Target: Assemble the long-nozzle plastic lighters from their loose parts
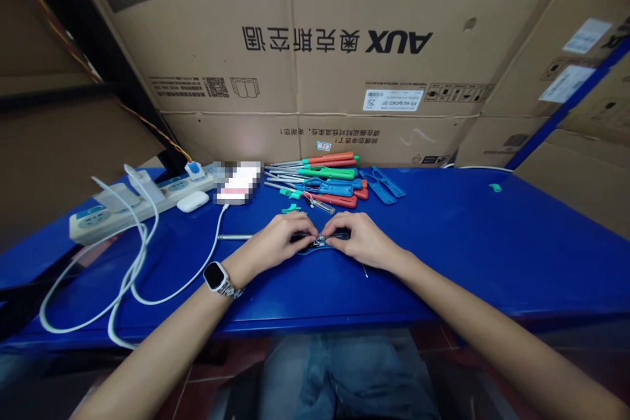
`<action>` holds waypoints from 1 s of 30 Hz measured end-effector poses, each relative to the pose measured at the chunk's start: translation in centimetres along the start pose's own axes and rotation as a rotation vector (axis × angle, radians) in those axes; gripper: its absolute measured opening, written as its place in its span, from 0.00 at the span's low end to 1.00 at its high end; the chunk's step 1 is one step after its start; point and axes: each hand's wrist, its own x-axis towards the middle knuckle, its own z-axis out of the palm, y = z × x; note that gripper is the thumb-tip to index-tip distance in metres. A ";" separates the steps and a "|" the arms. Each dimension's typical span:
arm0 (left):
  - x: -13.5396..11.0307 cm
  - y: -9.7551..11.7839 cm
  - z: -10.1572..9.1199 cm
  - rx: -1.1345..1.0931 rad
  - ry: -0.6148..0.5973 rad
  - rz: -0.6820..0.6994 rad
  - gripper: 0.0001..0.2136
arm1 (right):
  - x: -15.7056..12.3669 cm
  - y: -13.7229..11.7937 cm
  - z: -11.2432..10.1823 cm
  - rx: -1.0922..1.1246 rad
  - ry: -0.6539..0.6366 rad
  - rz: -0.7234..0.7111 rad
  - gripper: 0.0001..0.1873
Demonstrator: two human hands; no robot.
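Note:
An opened long-nosed lighter (315, 249) with a blue handle shell lies on the table in front of me, its metal tube (235, 237) pointing left. My left hand (284, 236) is closed, its thumb and fingertips pinching at the lighter's inner parts. From the other side, my right hand (363, 239) pinches at the same spot, its fingertips almost meeting the left ones. The small parts between the fingers are mostly hidden. A thin screwdriver-like rod (365, 270) sticks out below my right hand. Behind lies a clear tube-shaped part (322, 205).
Several red, green and blue long-nosed lighters (327, 172) are piled behind my hands, with blue handle shells (382, 185) beside them. Leftward are a power strip (142, 205), white cables (142, 256), an earbud case (193, 201) and a blurred phone (239, 182). Cardboard (315, 72) walls the back.

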 end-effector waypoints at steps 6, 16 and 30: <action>0.2 -0.2 0.1 -0.020 0.001 -0.050 0.08 | 0.1 0.0 -0.1 -0.047 -0.009 -0.008 0.08; -0.9 -0.1 -0.5 -0.006 -0.042 -0.023 0.08 | 0.0 0.3 -0.5 -0.024 -0.046 -0.024 0.06; -1.0 -0.1 -0.3 0.026 -0.064 -0.055 0.09 | 0.4 -0.4 -1.7 -0.096 -0.145 -0.083 0.06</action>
